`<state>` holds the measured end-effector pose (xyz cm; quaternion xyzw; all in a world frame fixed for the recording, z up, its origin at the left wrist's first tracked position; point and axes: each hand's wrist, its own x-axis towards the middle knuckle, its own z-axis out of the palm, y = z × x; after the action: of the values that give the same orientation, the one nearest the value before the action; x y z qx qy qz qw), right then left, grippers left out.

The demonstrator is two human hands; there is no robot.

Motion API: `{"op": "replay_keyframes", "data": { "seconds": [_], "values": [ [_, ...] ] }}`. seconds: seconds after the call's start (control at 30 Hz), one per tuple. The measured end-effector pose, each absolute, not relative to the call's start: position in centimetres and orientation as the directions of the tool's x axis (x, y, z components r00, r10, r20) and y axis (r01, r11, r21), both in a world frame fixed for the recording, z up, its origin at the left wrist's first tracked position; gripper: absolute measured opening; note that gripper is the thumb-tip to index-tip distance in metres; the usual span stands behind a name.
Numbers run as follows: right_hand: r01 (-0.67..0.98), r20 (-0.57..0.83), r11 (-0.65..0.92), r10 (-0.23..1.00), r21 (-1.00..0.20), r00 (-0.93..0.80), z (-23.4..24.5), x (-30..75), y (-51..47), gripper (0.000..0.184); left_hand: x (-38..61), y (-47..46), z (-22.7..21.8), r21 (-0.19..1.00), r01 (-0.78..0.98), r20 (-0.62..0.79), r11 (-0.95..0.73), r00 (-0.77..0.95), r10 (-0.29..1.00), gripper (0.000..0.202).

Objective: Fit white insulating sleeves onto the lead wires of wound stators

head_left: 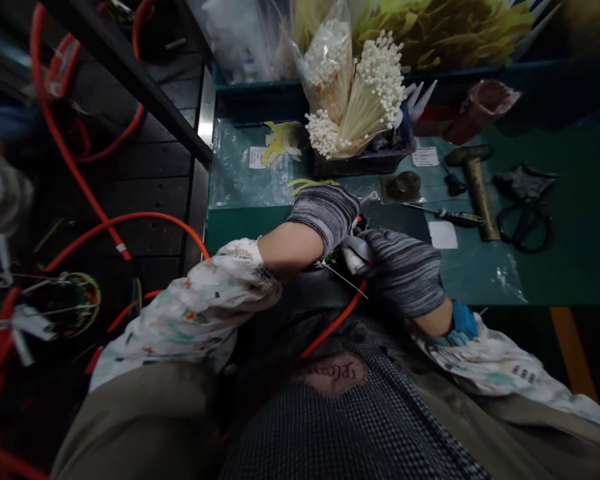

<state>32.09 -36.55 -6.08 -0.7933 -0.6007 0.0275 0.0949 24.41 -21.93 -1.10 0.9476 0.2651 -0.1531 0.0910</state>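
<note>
My left hand (pixel 327 212), in a grey striped knit glove, is curled shut over the front edge of the green table (pixel 570 220); what it grips is hidden. My right hand (pixel 403 270), gloved the same way, is closed round a small tool with a white and red body (pixel 356 253). An orange cable (pixel 337 320) runs from between the two hands down across my lap. A thin white tie strand (pixel 341 275) sticks out just left of the tool. Both hands almost touch each other.
Bundles of white cable ties (pixel 370 100) stand in a dark tray (pixel 365 162). A hammer (pixel 476 183), black scissors (pixel 527 207), a screwdriver (pixel 445 213) and a round dark lid (pixel 403 185) lie on the table. More orange cables (pixel 75 167) hang on the dark rack at left.
</note>
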Motion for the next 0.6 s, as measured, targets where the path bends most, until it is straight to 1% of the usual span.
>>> {"op": "replay_keyframes", "data": {
  "seconds": [0.1,0.17,0.23,0.3,0.37,0.43,0.5,0.53,0.6],
  "values": [
    [0.952,0.102,-0.237,0.96,-0.195,0.26,-6.2,32.2,-36.8,0.033,24.4,-21.9,-0.9,0.071,0.492,-0.346,-0.868,0.828,0.442,0.032],
    [0.937,0.135,-0.234,0.952,-0.261,0.275,-6.5,32.3,-37.4,0.032,24.3,-22.0,-0.8,0.062,0.487,-0.342,-0.871,0.83,0.44,0.033],
    [0.891,0.184,-0.255,0.922,-0.376,0.341,-6.8,32.7,-38.5,0.031,24.0,-22.1,-0.8,0.068,0.501,-0.347,-0.863,0.823,0.451,0.034],
    [0.794,0.205,-0.279,0.871,-0.54,0.446,-7.1,33.5,-39.7,0.032,23.6,-22.2,-0.9,0.099,0.508,-0.344,-0.856,0.825,0.449,0.032],
    [0.634,0.148,-0.289,0.826,-0.717,0.544,-7.4,34.8,-40.4,0.031,22.8,-22.5,-1.3,0.152,0.515,-0.315,-0.844,0.834,0.452,0.035],
    [0.48,0.071,-0.28,0.803,-0.831,0.592,-7.7,36.7,-40.1,0.031,21.7,-22.8,-1.8,0.19,0.565,-0.293,-0.803,0.813,0.503,0.047],
    [0.418,0.081,-0.258,0.763,-0.871,0.641,-8.5,39.3,-38.5,0.033,20.2,-23.2,-2.6,0.208,0.621,-0.288,-0.756,0.777,0.559,0.062],
    [0.428,0.122,-0.246,0.734,-0.87,0.668,-9.1,40.7,-37.4,0.035,19.4,-23.3,-3.0,0.216,0.629,-0.268,-0.747,0.774,0.574,0.068],
    [0.515,0.236,-0.234,0.686,-0.824,0.688,-10.7,43.4,-34.8,0.042,17.8,-23.5,-4.2,0.245,0.599,-0.163,-0.763,0.801,0.576,0.072]
  ]
}}
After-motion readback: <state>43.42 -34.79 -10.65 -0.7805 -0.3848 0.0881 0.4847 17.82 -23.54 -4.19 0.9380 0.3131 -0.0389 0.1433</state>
